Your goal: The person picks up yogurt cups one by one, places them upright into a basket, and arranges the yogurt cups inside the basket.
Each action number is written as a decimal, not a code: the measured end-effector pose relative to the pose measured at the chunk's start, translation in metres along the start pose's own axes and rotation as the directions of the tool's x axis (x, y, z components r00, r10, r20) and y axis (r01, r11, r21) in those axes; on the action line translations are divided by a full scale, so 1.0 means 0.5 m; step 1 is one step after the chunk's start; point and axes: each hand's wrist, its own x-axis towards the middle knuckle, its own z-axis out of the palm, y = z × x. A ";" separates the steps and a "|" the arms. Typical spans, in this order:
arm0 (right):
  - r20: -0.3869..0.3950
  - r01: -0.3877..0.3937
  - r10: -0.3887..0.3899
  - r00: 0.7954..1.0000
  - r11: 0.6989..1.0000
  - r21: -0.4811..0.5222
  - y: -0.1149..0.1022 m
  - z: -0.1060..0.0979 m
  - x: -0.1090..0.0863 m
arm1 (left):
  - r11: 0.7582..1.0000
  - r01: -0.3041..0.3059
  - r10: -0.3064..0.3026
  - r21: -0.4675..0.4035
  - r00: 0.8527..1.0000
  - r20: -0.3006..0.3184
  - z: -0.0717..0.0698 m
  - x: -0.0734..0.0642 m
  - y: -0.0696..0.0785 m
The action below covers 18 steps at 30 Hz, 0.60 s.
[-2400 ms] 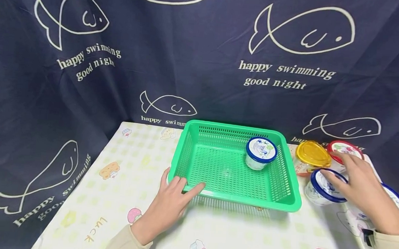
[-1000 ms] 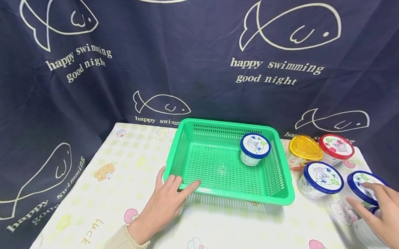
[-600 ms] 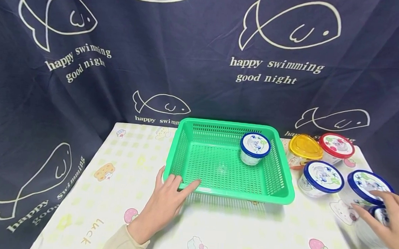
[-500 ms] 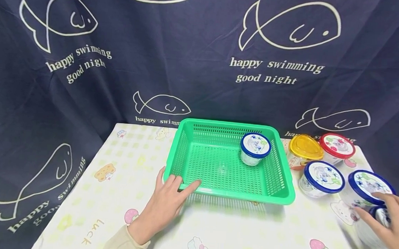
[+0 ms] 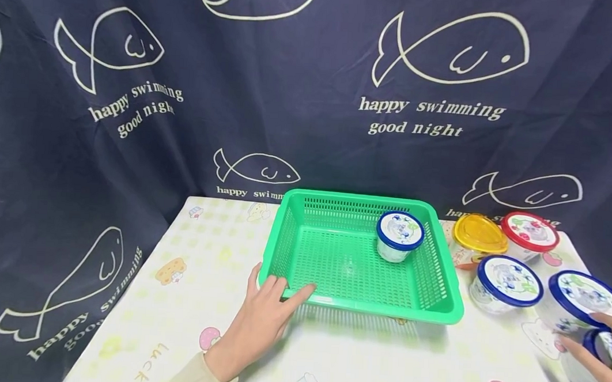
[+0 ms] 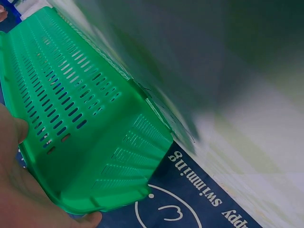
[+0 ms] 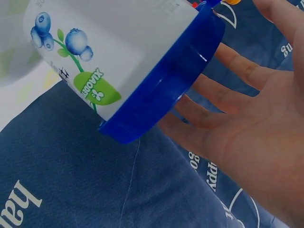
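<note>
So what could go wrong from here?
The right hand is around the nearest blue-lidded tub, and another tub crowds just behind it, so a grab might knock that one. The left hand holds the basket by its front rim; a tug could shift it and slide the lone tub inside.

One green basket (image 5: 383, 310), six lidded tubs (image 5: 510, 281)

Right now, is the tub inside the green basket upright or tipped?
Upright: the blue-lidded tub stands in the green basket, its lid facing up and its body beneath.
</note>
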 end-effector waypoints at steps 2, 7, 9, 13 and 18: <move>0.013 -0.012 0.012 1.000 1.000 -0.004 0.000 -0.003 -0.002 | 1.000 0.008 -0.008 -0.005 1.000 0.014 0.000 0.001 0.002; 0.077 -0.059 0.059 0.995 0.998 -0.011 -0.004 -0.008 0.001 | 1.000 0.009 -0.009 -0.010 0.999 0.033 -0.006 0.003 0.001; 0.121 -0.084 0.088 0.989 0.996 -0.038 -0.004 -0.010 0.004 | 1.000 0.010 -0.010 -0.007 0.999 0.036 -0.008 0.003 0.001; 0.187 -0.110 0.125 0.974 0.990 -0.088 -0.003 -0.012 0.003 | 1.000 0.010 -0.010 -0.013 1.000 0.027 -0.008 0.004 0.002; 0.184 -0.086 0.099 0.978 0.993 -0.078 0.002 -0.011 0.000 | 1.000 0.000 0.000 -0.005 1.000 -0.006 -0.007 0.004 0.004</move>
